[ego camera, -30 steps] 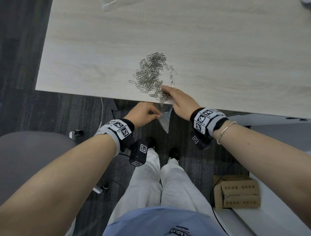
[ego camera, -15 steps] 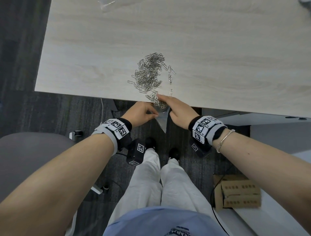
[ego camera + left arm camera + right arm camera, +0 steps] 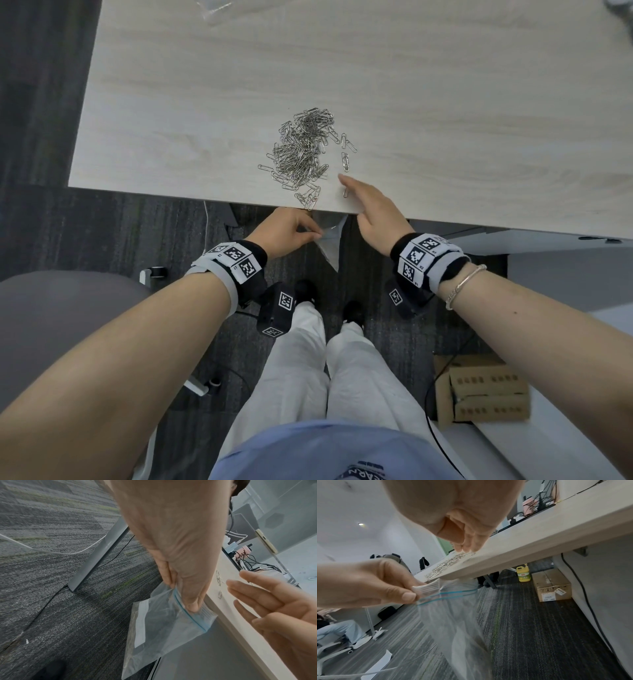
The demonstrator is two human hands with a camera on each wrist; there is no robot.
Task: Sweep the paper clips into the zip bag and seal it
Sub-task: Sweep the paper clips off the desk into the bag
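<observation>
A heap of silver paper clips (image 3: 303,154) (image 3: 444,565) lies near the front edge of the pale wooden table (image 3: 445,102), with a few strays at the very edge. Just below that edge hangs a clear zip bag (image 3: 330,240) (image 3: 164,626) (image 3: 453,615) with a blue seal line. My left hand (image 3: 287,231) (image 3: 181,582) (image 3: 373,582) pinches the bag's top strip between thumb and fingers. My right hand (image 3: 370,209) (image 3: 274,604) (image 3: 467,545) is open, fingers straight, over the table edge just right of the clips, fingertips beside a single clip.
Under the table are dark carpet, a grey table leg (image 3: 99,555), cables, a cardboard box (image 3: 551,585) and a yellow bottle (image 3: 523,573). A grey chair seat (image 3: 61,329) is at my left, another cardboard box (image 3: 483,394) at my right. Clear plastic (image 3: 215,8) lies at the table's far edge.
My right hand dragged a clump of clips to the table edge above the bag, then lifted and moved back up onto the table with its fingers straightened. The left hand kept holding the bag.
</observation>
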